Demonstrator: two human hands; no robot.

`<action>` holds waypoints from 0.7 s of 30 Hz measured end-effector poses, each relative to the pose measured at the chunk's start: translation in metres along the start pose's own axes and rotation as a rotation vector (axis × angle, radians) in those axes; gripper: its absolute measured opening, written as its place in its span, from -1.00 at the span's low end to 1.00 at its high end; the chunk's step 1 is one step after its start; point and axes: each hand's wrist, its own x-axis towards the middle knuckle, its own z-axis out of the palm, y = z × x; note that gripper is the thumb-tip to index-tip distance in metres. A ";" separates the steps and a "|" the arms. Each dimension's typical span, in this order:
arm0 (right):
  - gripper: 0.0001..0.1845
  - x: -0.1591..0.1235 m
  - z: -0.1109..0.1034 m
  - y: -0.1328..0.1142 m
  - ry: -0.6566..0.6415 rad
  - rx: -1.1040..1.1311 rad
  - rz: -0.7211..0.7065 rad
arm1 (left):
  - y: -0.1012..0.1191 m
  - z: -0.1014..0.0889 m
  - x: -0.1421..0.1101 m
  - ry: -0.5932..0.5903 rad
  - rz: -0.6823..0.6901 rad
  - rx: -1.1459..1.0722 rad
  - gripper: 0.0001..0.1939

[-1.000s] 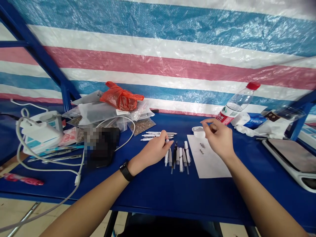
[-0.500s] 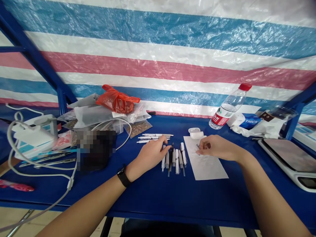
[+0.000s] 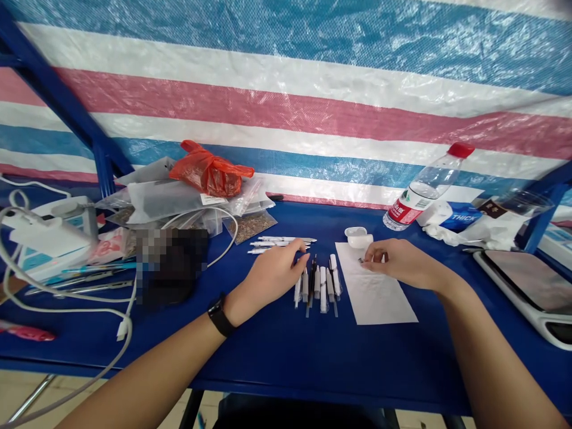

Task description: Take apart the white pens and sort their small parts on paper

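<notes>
Left hand point(image 3: 272, 280), fingers point(image 3: 300, 257) loosely together, just beside white pens point(image 3: 322, 291); right hand point(image 3: 400, 262), fingertips point(image 3: 369, 256) pinching a tiny dark part point(image 3: 360, 260) over white paper point(image 3: 379, 298).

left hand point(image 3: 277, 277): palm down, fingers loosely curled | right hand point(image 3: 400, 262): palm down, thumb and fingertips point(image 3: 370, 255) drawn close together | left forearm point(image 3: 147, 372), right forearm point(image 3: 491, 357): bare, reaching forward

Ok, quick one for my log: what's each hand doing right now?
Left hand: open, fingertips at the white pens, nothing visibly held.
Right hand: fingers pinched at a small dark part on the white paper; cannot tell if gripped.
</notes>
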 end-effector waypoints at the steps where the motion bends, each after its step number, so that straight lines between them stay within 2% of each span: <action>1: -0.69 0.000 0.001 0.000 0.019 0.018 0.002 | -0.003 -0.004 0.002 0.038 -0.002 0.083 -0.77; 3: -0.71 0.001 0.003 0.000 0.080 0.063 0.027 | -0.011 -0.012 0.005 0.128 0.008 0.245 -0.77; 5: -0.74 0.002 0.006 0.000 0.137 0.089 0.070 | -0.020 -0.019 0.009 0.169 0.054 0.332 -0.79; 10: -0.83 0.006 0.015 0.003 0.136 0.105 0.073 | -0.032 -0.026 0.012 0.089 0.181 0.365 -0.78; 21: -0.84 0.007 0.015 -0.001 0.122 0.107 0.089 | -0.029 -0.021 0.009 0.089 0.239 0.308 -0.78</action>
